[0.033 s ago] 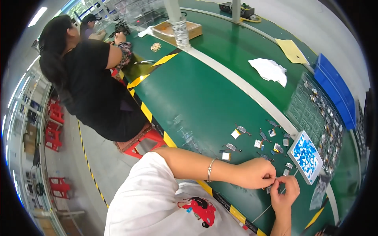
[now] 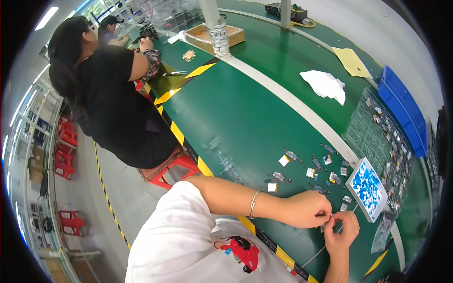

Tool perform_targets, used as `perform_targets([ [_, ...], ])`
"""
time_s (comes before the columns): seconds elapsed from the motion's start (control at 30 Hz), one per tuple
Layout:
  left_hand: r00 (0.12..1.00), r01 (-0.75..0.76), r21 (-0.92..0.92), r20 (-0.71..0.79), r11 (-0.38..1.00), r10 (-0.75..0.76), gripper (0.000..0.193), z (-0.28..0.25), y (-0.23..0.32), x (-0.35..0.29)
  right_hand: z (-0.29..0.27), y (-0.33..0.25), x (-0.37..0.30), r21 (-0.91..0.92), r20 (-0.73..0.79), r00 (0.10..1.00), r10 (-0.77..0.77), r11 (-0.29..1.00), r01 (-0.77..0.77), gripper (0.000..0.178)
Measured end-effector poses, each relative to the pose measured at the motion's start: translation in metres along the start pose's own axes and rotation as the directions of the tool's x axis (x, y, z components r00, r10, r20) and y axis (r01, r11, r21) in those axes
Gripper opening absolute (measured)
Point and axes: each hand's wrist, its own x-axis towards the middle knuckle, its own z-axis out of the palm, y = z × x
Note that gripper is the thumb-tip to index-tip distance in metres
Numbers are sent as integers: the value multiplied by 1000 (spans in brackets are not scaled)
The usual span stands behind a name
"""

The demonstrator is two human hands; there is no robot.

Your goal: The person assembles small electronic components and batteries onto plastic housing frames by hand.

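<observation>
While my two hands meet above the near right part of the green table [image 2: 245, 113], a small part [image 2: 323, 227] sits between my fingertips, mostly hidden by them. My left hand [image 2: 307, 210] is curled, with thumb and forefinger pinched on the piece; my right hand [image 2: 345, 230] reaches up from the lower edge, its thumb and forefinger closed on the same piece from the other side. I cannot tell exactly what the part is, because my fingers cover so much of it. A metal bracelet [image 2: 253, 204] circles my left wrist.

Just beyond my hands, small flat pieces [image 2: 272, 187] with whitish faces lie scattered on the table among dark bits with wires. Near my right hand stands a white tray [image 2: 358, 202] filled with blue and white bits, and beside it lies a crumpled clear bag [image 2: 383, 232]. Farther right, a clear plastic tray [image 2: 363, 125] carries many small parts along one side, with a blue bin [image 2: 401, 109] next to it.

Toward the far side I see a white cloth [image 2: 325, 86] and a yellow sheet [image 2: 350, 62]. To my left, a person in a black shirt [image 2: 111, 104] sits on a red stool [image 2: 181, 167] at the same table.
</observation>
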Motion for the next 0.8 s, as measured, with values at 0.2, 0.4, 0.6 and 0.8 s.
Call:
perform_targets([
  [0.2, 994, -107, 3, 6, 994, 107, 10, 3, 3, -1, -15, 13, 1, 27, -54, 992, 110, 994, -108, 9],
  [0.4, 893, -129, -78, 424, 989, 150, 11, 2, 21, -9, -45, 68, -2, -186, -296, 948, 117, 966, -177, 5],
  [0.6, 742, -121, 15, 665, 993, 80, 12, -2, 13, -18, -29, 103, 15, -415, -187, 973, 137, 886, -204, 9],
  [0.8, 614, -53, -13, 788, 998, 43, 13, -6, 23, -9, -45, 90, 12, -262, -243, 947, 212, 925, -274, 18],
])
